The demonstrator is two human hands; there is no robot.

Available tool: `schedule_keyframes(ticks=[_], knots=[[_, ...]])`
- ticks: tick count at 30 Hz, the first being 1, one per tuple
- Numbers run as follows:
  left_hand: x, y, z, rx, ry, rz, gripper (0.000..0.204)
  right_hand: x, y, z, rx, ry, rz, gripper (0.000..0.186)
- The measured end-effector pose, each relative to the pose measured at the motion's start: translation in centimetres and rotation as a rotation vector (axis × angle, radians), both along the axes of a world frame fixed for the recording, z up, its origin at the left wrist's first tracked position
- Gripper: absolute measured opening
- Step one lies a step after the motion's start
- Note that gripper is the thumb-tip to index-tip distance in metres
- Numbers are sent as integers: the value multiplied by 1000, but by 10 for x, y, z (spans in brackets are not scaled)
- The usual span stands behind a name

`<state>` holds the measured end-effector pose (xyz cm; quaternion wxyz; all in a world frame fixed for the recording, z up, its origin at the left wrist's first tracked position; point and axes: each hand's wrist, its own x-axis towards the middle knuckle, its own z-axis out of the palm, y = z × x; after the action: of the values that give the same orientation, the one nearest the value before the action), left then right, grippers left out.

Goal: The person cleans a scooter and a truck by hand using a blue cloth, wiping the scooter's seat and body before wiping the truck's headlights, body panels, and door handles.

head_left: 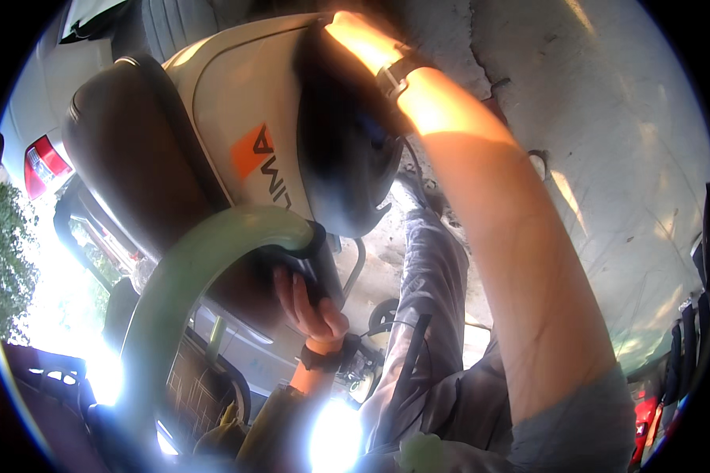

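Observation:
A large rounded body, cream-white and black like a scooter's, fills the upper middle; its white panel (252, 87) bears an orange patch and dark lettering. A dark padded part (126, 150), seat-like with a piped edge, adjoins it on the left. My right arm reaches up across the view, and my right hand (355, 35) lies at the top of the black section, its fingers hidden and washed out by sun. Below, my left hand (312, 307) is closed around a black cylinder (322, 264), which joins a thick, curved pale green tube (189, 260).
My leg in grey trousers (434, 276) stands below the body, near a small dark wheel (383, 315). Cracked concrete floor (599, 102) stretches to the right. At far left are a vehicle's red tail light (46, 165) and bright foliage (9, 252). Glare whitens the lower left.

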<state>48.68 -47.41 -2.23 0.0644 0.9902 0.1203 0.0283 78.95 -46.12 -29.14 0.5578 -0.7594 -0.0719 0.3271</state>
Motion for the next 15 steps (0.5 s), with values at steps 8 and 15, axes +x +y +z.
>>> schedule_keyframes(ticks=[8, 15], knots=[[-6, 5, -6, 33, -46, -15, 53, -165, -39, 126, 169, -538, 98, 66], [1, -2, -11, 11, -41, 32, 55, -234, -67, 114, 121, -793, 304, 59]])
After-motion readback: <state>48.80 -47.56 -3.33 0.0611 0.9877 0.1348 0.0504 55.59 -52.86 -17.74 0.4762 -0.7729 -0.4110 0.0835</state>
